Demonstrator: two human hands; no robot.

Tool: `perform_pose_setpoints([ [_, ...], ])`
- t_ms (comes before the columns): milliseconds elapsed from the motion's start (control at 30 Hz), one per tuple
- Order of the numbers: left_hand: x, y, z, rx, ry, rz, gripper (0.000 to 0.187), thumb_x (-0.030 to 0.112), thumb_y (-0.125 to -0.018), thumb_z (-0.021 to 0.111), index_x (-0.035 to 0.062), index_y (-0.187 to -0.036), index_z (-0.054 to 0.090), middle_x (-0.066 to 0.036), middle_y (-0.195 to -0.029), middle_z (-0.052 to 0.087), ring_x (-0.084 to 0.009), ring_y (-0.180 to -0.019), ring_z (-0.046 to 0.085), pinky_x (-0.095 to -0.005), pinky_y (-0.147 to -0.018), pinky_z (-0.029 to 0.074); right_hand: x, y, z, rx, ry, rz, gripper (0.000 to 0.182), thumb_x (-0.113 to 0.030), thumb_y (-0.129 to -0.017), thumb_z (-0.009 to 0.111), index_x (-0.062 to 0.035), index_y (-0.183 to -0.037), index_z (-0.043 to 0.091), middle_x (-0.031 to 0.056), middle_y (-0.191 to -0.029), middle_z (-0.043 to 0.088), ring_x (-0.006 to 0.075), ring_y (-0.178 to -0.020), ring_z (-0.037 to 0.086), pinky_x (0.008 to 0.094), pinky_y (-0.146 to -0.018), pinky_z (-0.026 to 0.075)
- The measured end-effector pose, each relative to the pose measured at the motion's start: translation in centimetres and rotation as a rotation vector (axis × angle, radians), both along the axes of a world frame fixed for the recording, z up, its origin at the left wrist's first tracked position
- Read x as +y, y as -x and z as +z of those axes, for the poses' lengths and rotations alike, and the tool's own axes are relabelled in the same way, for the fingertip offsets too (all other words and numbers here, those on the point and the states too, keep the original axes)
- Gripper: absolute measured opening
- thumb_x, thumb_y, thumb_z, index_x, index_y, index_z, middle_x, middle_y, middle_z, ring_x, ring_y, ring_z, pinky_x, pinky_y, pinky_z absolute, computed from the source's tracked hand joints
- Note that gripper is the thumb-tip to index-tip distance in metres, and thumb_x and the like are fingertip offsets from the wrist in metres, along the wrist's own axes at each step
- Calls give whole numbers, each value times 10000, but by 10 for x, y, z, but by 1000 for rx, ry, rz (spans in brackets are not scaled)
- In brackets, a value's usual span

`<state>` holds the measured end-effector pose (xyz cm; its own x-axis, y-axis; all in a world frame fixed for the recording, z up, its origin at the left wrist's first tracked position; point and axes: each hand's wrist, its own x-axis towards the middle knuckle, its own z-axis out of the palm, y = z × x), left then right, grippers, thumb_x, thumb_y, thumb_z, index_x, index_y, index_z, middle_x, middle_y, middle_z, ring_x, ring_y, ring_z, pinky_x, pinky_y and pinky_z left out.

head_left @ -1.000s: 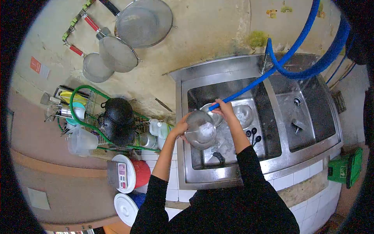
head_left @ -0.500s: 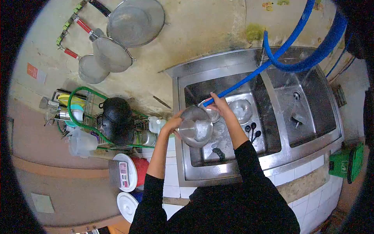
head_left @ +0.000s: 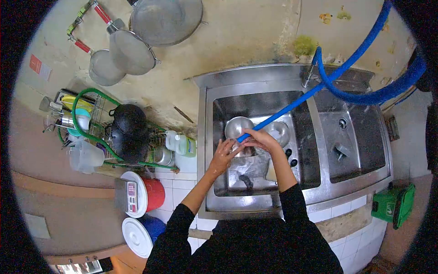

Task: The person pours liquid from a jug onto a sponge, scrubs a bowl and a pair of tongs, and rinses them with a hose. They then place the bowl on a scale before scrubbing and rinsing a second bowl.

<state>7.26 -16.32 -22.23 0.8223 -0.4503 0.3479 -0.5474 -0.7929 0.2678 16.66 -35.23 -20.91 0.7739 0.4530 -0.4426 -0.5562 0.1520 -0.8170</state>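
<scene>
My right hand (head_left: 261, 139) is closed round the end of a blue hose (head_left: 292, 106), over the left basin of a steel sink (head_left: 219, 181). Beside the hose end is my left hand (head_left: 223, 156), fingers stretched out, with nothing seen in its grip. Beneath and behind the hands a metal bowl (head_left: 237, 126) lies in the basin, and another metal bowl (head_left: 280, 130) is to its right. Two black spoon-like utensils (head_left: 293, 162) rest near my right forearm. A dark strip-like piece (head_left: 246, 182) lies on the wet basin floor. My hands partly hide the area under the hose end.
The right basin (head_left: 356, 137) holds a small metal piece (head_left: 340, 151). At left stands a rack with black pans (head_left: 128, 132), beside plastic bottles (head_left: 185, 145). A red bucket (head_left: 155, 194) and a green bin (head_left: 393, 204) are on either side. Strainers (head_left: 132, 52) hang on the wall.
My left hand has let go of the metal bowl it held and moved right to the hose end. My right hand, still on the hose, has come slightly lower.
</scene>
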Motion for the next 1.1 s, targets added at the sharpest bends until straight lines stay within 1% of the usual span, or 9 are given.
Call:
perform_pose_setpoints([
  [33, -1, 0, -5, -10, 27, -6, 713, -65, -652, 530, 341, -1238, 504, -102, -1249, 442, -351, -1186, 411, -554, -1009, 283, -4, -3, 1, 52, 31, 133, 374, -334, -845, 558, 29, -893, 632, 99, -813, 645, 166, -708, 638, 267, -676, 553],
  [200, -9, 8, -12, -112, -40, -5, 612, 8, -710, 552, 348, -1219, 517, -76, -1293, 404, -328, -1220, 370, -546, -1027, 259, -36, 8, 0, 12, 183, 107, 317, -292, -847, 532, 0, -873, 653, 81, -807, 651, 144, -692, 634, 240, -658, 545],
  [300, -10, 9, -24, -188, -206, -8, 568, 102, -724, 583, 387, -1209, 510, -68, -1319, 385, -310, -1236, 343, -557, -1025, 251, -38, 18, 10, 71, 24, 147, 299, -292, -842, 558, -14, -906, 649, 76, -884, 656, 151, -725, 634, 256, -611, 545],
  [467, -25, 18, -30, -175, -87, -45, 649, 48, -705, 571, 411, -1235, 474, -69, -1329, 371, -327, -1242, 330, -573, -1014, 268, -34, 21, 6, 27, 8, 114, 290, -246, -852, 545, 30, -882, 631, 95, -884, 654, 167, -740, 639, 262, -637, 556],
  [567, -24, 24, -27, -168, -111, -73, 635, 117, -710, 590, 419, -1250, 448, -54, -1325, 367, -330, -1213, 349, -580, -1009, 279, -52, 17, -7, -31, 166, 10, 280, -251, -838, 565, 18, -883, 630, 104, -854, 650, 170, -715, 639, 263, -607, 558],
  [667, -22, 29, -32, -229, -89, -130, 621, 141, -715, 580, 424, -1250, 444, -42, -1324, 367, -326, -1215, 346, -576, -1012, 279, -62, 28, 7, 48, 123, 156, 279, -252, -836, 579, 9, -934, 595, 106, -872, 646, 174, -757, 635, 273, -640, 552],
  [833, -31, 40, -34, -261, -30, -222, 583, 188, -731, 555, 436, -1246, 443, -16, -1341, 359, -311, -1236, 334, -572, -1023, 268, -60, 17, -14, 9, 205, 14, 255, -223, -840, 579, 19, -919, 598, 105, -876, 641, 180, -777, 634, 274, -641, 555],
  [933, -37, 49, -25, -217, -70, -276, 572, 204, -753, 539, 455, -1254, 425, 5, -1374, 336, -301, -1252, 327, -570, -1033, 249, -48, 24, -8, 45, 53, 126, 284, -254, -849, 572, 21, -919, 597, 117, -878, 638, 186, -774, 634, 272, -641, 556],
  [1100, -34, 49, -20, -129, -70, -170, 566, 179, -766, 522, 438, -1261, 432, -52, -1366, 357, -311, -1226, 367, -555, -1018, 273, -58, 17, -25, 95, 194, 14, 450, -397, -874, 507, 38, -929, 605, 136, -878, 634, 202, -767, 636, 272, -689, 554],
])
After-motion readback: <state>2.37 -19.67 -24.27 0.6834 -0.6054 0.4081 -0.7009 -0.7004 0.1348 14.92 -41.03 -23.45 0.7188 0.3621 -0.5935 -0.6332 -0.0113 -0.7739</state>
